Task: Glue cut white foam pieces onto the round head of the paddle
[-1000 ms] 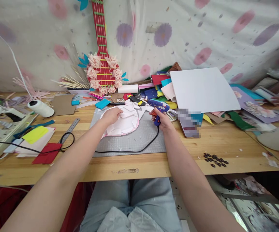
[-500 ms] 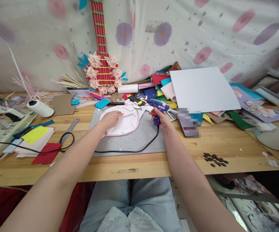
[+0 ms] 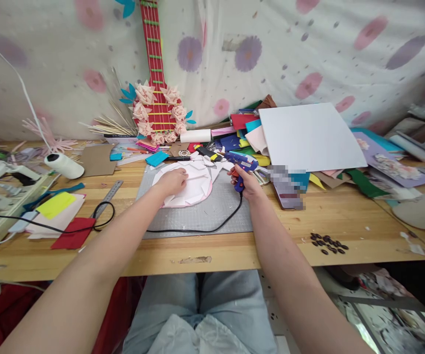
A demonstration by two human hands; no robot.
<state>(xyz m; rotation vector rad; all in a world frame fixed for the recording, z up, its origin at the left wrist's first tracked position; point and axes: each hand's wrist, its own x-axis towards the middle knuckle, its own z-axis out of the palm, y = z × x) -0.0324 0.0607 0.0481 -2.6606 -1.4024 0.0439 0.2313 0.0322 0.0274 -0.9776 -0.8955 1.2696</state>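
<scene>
My left hand [image 3: 171, 181] presses flat on a round pink disc covered with white paper petals [image 3: 193, 184], which lies on a grey cutting mat [image 3: 205, 216]. My right hand [image 3: 247, 183] grips a blue hot glue gun [image 3: 240, 161] just right of the disc, its nozzle pointing left toward the petals. The gun's black cord [image 3: 212, 227] curls across the mat toward the left.
A wooden table [image 3: 345, 216] carries a large white sheet [image 3: 308, 135], piles of coloured paper [image 3: 241, 132], a steel ruler [image 3: 109, 194], a thread spool [image 3: 65, 165], dark seeds [image 3: 328, 244], and a red paper guitar [image 3: 156, 98] against the flowered cloth.
My left hand slid slightly nearer and left across the petal disc, then settled. The right hand with the glue gun stayed in place.
</scene>
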